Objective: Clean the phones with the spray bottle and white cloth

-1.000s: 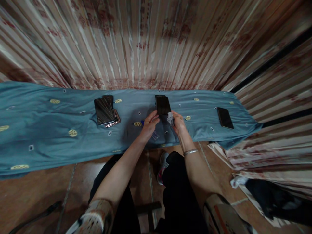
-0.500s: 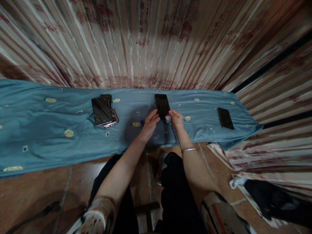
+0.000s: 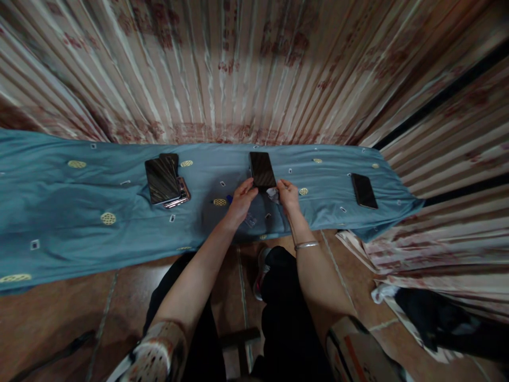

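knees: black trousers, seated; a shoe (image 3: 260, 268) on the tile floor (image 3: 59, 313) betw. legs and tabletop edge.
bracelet (image 3: 306, 244): on rt wrist, clear of the cloth.
left hand (image 3: 239, 200): fingers closed on near-left corner of the phone (image 3: 262, 169); thumb tip at its near edge.
right hand (image 3: 289, 195): pinches near-right corner of same phone, w/ a small white cloth wad (image 3: 273, 194) tucked under the fingers.
phone: dark screen up, centre of tabletop, far end near the rear edge; lifted or resting, can't tell.
small bits: blue item (image 3: 230, 199) and clear scrap (image 3: 250, 220) just beside left hand.
tabletop (image 3: 59, 212): covered w/ blue cloth, near edge hangs over the knees.
left side: stack of phones (image 3: 165, 180), well apart from hands, open cloth betw.
right side: single phone (image 3: 364, 190) near rt end, open cloth betw.
far: striped curtain (image 3: 238, 69) right behind rear edge.
floor rt: dark bundle (image 3: 433, 318) by the curtain hem.
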`<state>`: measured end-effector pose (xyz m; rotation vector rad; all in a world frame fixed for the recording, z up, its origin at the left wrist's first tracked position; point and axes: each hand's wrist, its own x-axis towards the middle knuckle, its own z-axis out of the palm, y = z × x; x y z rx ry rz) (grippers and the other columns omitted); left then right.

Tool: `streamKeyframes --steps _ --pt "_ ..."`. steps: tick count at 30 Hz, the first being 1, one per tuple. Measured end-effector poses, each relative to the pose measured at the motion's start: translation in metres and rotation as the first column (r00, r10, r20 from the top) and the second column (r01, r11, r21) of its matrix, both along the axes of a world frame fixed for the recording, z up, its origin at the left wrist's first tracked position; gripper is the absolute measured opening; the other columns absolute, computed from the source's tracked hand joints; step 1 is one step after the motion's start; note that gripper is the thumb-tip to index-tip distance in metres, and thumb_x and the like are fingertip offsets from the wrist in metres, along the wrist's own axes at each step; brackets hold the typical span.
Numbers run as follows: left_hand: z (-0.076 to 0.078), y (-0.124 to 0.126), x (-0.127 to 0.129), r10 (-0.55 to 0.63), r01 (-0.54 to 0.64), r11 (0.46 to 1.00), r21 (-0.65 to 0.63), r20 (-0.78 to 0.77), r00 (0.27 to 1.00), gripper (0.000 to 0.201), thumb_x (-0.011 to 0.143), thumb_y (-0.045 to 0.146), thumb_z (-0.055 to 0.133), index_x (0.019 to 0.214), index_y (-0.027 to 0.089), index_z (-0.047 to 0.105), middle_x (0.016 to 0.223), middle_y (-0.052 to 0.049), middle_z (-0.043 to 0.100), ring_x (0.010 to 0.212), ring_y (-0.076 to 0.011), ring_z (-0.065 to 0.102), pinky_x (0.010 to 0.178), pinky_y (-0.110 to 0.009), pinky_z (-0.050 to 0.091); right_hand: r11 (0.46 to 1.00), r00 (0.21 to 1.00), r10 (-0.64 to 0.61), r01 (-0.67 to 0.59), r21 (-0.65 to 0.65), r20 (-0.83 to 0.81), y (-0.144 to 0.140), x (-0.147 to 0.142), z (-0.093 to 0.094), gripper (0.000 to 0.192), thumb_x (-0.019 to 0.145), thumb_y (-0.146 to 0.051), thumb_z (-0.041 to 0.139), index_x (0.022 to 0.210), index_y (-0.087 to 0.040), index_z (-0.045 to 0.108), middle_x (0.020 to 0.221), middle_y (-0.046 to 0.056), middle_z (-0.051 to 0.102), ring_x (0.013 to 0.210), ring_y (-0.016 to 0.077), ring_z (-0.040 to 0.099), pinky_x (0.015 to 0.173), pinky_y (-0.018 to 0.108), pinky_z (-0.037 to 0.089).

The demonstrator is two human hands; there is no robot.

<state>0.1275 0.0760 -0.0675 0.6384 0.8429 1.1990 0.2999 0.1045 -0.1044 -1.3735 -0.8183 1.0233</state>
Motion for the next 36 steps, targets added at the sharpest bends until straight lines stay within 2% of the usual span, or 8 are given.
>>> streamKeyframes --steps 5,14,19,23,27,32,34,36 --pt "0.01 -0.006 -0.006 0.056 -0.056 0.997 -0.044 -0.006 0.998 0.045 0.073 0.008 0.075 0.116 0.02 0.07 0.145 -0.009 0.061 0.146 -0.0266 0.047 0.119 -0.04 0.039 0.997 0.988 -0.058 0.064 0.039 -0.142 -0.023 -0.016 0.031 0.018 0.076 -0.035 0.075 0.086 -0.021 0.071 0.079 0.0 0.077 0.076 0.0148 0.071 0.071 0.025 0.056" --pt "0.039 -0.05 -0.046 -0.074 0.088 0.993 -0.083 0.156 0.985 0.029 0.071 0.02 0.085 0.098 0.017 0.075 0.098 -0.004 0.078 0.094 -0.02 0.074 0.099 -0.042 0.054 0.937 0.871 0.35 -0.323 0.136 -0.344 -0.061 -0.079 0.067 0.031 0.068 -0.026 0.08 0.099 -0.025 0.076 0.091 -0.002 0.078 0.081 0.0153 0.07 0.075 0.026 0.057" --pt "0.043 -0.058 -0.074 0.102 -0.083 0.982 -0.17 0.106 0.989 0.016 0.07 0.016 0.084 0.081 0.014 0.071 0.073 -0.001 0.076 0.072 -0.0159 0.073 0.091 -0.04 0.057 0.89 0.902 0.428 -0.408 0.202 -0.061 -0.068 -0.109 0.064 0.034 0.076 -0.041 0.077 0.106 -0.026 0.076 0.105 0.0 0.079 0.096 0.0181 0.072 0.089 0.031 0.057" --pt "0.045 -0.058 -0.103 0.191 -0.185 0.971 -0.15 0.027 0.981 0.02 0.068 0.021 0.086 0.075 0.015 0.069 0.069 -0.001 0.074 0.068 -0.0157 0.072 0.077 -0.031 0.058 0.897 0.892 0.265 -0.367 0.245 0.365 -0.061 -0.101 0.059 0.04 0.089 -0.054 0.062 0.112 -0.024 0.074 0.116 0.007 0.077 0.108 0.023 0.071 0.1 0.038 0.054" --pt "0.041 -0.061 -0.131 0.261 -0.269 0.958 -0.098 -0.084 0.962 0.026 0.062 0.027 0.089 0.074 0.016 0.07 0.072 0.0 0.075 0.064 -0.0121 0.068 0.06 -0.021 0.051 0.913 0.644 0.196 -0.394 0.101 0.739 -0.058 -0.086 0.051 0.042 0.097 -0.048 0.053 0.119 -0.018 0.072 0.117 0.014 0.077 0.107 0.0278 0.072 0.097 0.043 0.055" --pt "0.037 -0.065 -0.146 0.273 -0.279 0.957 -0.077 -0.083 0.959 0.03 0.058 0.032 0.089 0.076 0.016 0.071 0.071 0.0 0.074 0.066 -0.014 0.07 0.062 -0.023 0.053 0.868 0.272 0.283 -0.481 -0.125 0.92 -0.067 -0.103 0.037 0.054 0.091 -0.04 0.067 0.136 -0.01 0.061 0.127 0.022 0.071 0.119 0.0342 0.067 0.104 0.05 0.051" --pt "0.038 -0.066 -0.148 0.253 -0.258 0.965 -0.058 -0.081 0.964 0.031 0.057 0.033 0.089 0.078 0.017 0.072 0.071 0.0 0.074 0.067 -0.0146 0.07 0.063 -0.024 0.053 0.868 0.228 0.292 -0.471 -0.158 0.929 -0.066 -0.11 0.033 0.046 0.088 -0.028 0.068 0.131 -0.011 0.064 0.126 0.021 0.071 0.119 0.0336 0.066 0.106 0.05 0.049" --pt "0.038 -0.066 -0.148 0.244 -0.248 0.968 -0.044 -0.084 0.966 0.032 0.057 0.035 0.089 0.078 0.017 0.072 0.07 0.001 0.073 0.067 -0.0141 0.069 0.063 -0.024 0.052 0.88 0.287 0.312 -0.448 -0.161 0.906 -0.061 -0.112 0.033 0.036 0.085 -0.022 0.067 0.121 -0.014 0.07 0.118 0.017 0.074 0.113 0.0312 0.067 0.103 0.047 0.05"
